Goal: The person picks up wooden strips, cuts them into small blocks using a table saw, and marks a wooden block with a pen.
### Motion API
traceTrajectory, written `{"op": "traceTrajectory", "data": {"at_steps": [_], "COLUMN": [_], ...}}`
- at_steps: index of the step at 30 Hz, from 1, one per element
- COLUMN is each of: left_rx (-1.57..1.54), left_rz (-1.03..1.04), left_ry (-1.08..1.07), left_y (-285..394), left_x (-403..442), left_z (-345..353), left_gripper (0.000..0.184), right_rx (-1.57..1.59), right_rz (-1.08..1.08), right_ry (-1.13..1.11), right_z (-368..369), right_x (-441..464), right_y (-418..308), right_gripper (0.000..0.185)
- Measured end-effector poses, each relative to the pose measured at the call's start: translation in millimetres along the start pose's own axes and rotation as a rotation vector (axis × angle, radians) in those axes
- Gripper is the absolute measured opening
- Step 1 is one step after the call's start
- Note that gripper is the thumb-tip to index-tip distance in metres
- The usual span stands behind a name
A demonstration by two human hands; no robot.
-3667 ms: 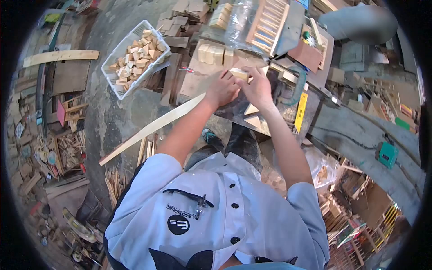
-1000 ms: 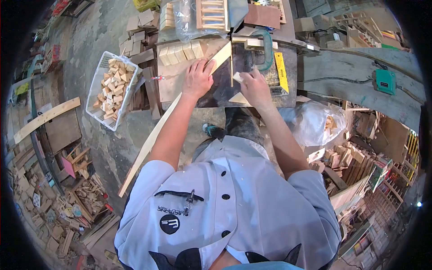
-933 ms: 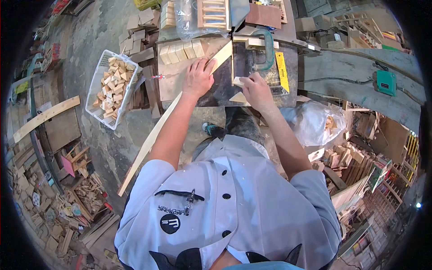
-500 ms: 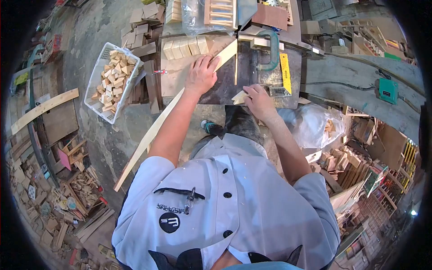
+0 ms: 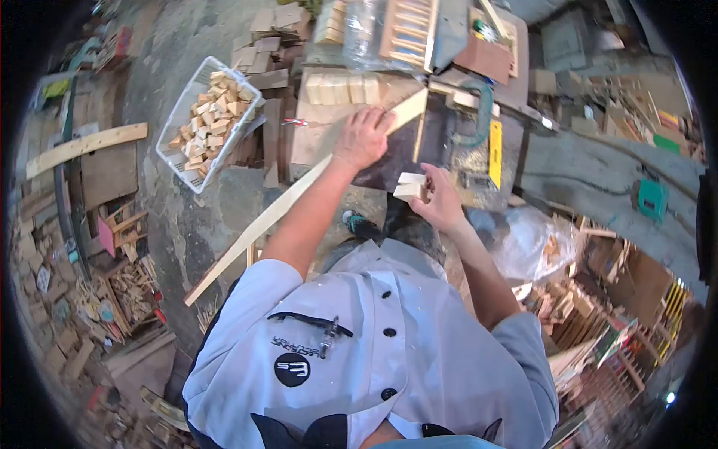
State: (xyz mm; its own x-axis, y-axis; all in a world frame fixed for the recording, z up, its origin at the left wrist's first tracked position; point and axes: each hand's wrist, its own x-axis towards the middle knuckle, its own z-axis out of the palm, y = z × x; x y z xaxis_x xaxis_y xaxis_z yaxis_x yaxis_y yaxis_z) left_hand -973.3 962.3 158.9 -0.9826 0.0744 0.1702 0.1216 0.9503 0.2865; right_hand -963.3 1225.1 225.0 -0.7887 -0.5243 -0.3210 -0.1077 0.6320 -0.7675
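Shifted bodyward since earlier: small cut wooden blocks (image 5: 408, 188), pinched in right hand (image 5: 443, 200); left hand (image 5: 363, 139) open, flat upon long wooden strip (image 5: 258, 226), remainder uncut, across worktable (image 5: 318, 144); many cut pieces (image 5: 213, 120) in plastic basket (image 5: 185, 103).

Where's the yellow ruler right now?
Head view, person's right side: the yellow ruler lies on the worktable, beside the teal clamp and beyond the right hand.
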Motion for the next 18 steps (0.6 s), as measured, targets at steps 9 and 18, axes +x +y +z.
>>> {"op": "traceTrajectory", "data": {"at_steps": [9, 18], "left_rx": [-0.529, 0.263], "left_rz": [-0.388, 0.147], "left_ry": [-0.178, 0.029], "left_y": [10, 5], "left_x": [10, -9], "left_z": [-15, -3], "left_gripper": [0.034, 0.058], "right_rx": [-0.311, -0.445], "right_rz": [0.062, -0.111], "right_ry": [-0.021, -0.097], "right_z": [55, 117], "right_x": [160, 204], "right_y": [-163, -160], "right_gripper": [0.074, 0.065]}}
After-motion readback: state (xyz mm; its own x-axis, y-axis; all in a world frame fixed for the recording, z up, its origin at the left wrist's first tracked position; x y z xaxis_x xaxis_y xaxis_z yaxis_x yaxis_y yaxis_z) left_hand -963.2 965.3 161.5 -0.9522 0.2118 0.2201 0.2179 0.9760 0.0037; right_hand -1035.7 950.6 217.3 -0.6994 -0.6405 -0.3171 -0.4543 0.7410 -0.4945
